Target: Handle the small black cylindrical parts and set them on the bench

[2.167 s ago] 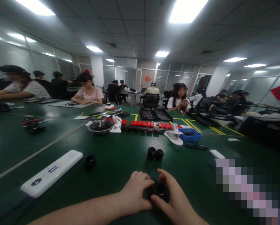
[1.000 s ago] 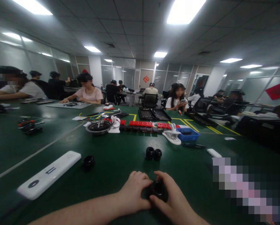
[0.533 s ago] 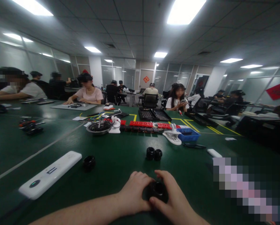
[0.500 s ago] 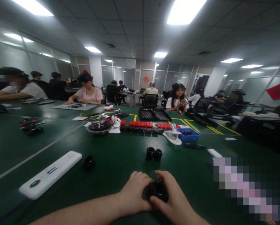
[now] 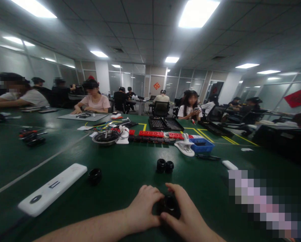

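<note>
Near the front of the table, a glossy black ring-shaped part (image 5: 170, 203) with a round hole sits between my two hands. My left hand (image 5: 146, 205) curls against its left side, fingers bent and thumb low; its fingertips are partly hidden behind the part. From the right, my right hand (image 5: 184, 208) grips it, thumb at the front and fingers at the far side. Just beyond stand two similar black rings, a larger ring (image 5: 161, 165) and a smaller ring (image 5: 169, 166), side by side. Another black ring (image 5: 94, 176) lies to the left.
A white power strip-like device (image 5: 53, 190) lies on the left. Farther back are a metal bowl (image 5: 105, 143) of dark parts, red blocks (image 5: 151, 133), a white clip stand (image 5: 185, 149) and a blue bin (image 5: 208, 147). People sit across the table.
The view has shifted very slightly. Both hands and the black ring between them stay nearly the same. A person across the table has moved their hands a little.
</note>
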A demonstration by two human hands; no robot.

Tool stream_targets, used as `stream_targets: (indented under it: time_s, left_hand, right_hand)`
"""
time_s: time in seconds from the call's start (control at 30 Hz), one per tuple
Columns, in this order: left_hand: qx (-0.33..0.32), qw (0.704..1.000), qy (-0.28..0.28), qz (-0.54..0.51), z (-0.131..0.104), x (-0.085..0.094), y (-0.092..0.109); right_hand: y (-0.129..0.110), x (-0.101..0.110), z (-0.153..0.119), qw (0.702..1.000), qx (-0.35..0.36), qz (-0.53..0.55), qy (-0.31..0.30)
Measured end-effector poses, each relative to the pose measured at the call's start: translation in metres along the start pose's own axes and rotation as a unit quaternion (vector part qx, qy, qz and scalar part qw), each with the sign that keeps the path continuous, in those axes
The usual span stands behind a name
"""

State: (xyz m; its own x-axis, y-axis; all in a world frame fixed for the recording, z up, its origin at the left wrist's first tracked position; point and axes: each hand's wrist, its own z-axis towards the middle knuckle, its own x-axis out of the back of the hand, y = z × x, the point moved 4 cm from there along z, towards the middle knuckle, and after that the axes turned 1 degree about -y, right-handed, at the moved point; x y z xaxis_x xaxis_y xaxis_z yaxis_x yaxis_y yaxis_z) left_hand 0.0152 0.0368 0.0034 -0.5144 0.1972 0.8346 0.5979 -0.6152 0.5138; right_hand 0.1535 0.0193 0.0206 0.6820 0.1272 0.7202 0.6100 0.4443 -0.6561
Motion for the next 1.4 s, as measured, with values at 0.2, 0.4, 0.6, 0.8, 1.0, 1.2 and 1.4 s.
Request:
stream_targets:
  time_s: [0.2,0.4,0.6,0.8,1.0,1.2,1.4]
  left_hand:
    - [0.002,1.000,-0.001,0.002,0.0011,0.0005,0.0003]
    - [0.002,1.000,0.002,-0.002,0.0000,-0.0009,-0.0008]
    - [-0.001,1.000,0.000,-0.001,0.0005,-0.0002,-0.0010]
    - [0.004,1.000,0.005,0.002,0.0006,-0.0035,-0.0029]
    - [0.009,1.000,0.005,0.000,0.0007,-0.0016,-0.0020]
    - [0.009,1.000,-0.007,0.013,0.0007,-0.0021,-0.0007]
    - [0.012,1.000,-0.018,0.016,0.0007,-0.0019,0.0000]
  right_hand:
    - [0.0010,-0.0009,-0.0008,0.999,0.033,0.015,0.007]
    - [-0.0016,-0.0037,-0.0040,0.998,0.056,0.025,-0.023]
    - [0.0006,-0.0004,-0.0008,1.000,0.001,0.005,0.007]
    - [0.0037,-0.0032,0.0013,1.000,0.013,0.013,-0.003]
    - [0.0014,-0.0046,-0.0009,0.998,0.056,0.028,-0.022]
    - [0.0035,-0.0024,0.0003,1.000,0.006,0.002,-0.004]
    - [0.0015,-0.0009,0.0017,0.999,-0.033,-0.002,-0.008]
